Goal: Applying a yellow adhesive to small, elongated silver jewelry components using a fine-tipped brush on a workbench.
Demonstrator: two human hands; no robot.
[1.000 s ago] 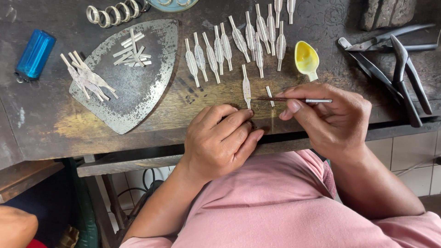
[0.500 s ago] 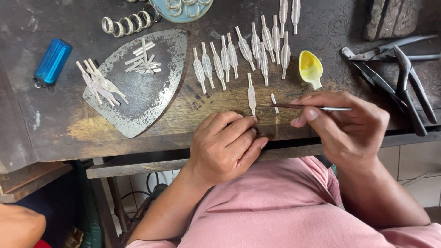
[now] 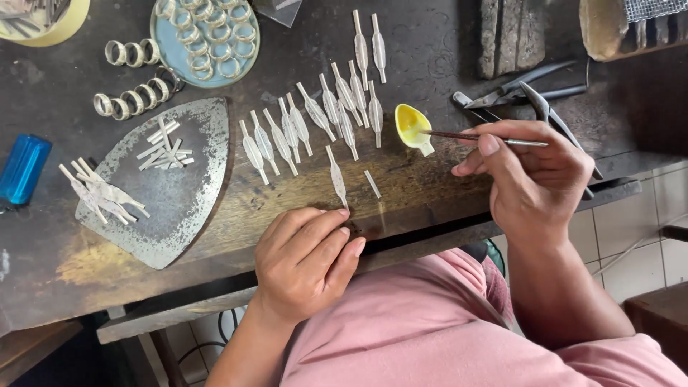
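A dark, scarred wooden workbench (image 3: 444, 43) stretches beyond the hands; pale tiled floor (image 3: 631, 222) shows below right; daylight even.

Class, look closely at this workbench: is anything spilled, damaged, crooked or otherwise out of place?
Nothing is spilled or broken. The silver pieces lie in a neat slanted row. Only one silver piece and a short strip lie apart from it, near the left hand. The right hand dips a brush into the yellow dish.

pink shirt (image 3: 444, 330) | forearms bare | no rings or gloves
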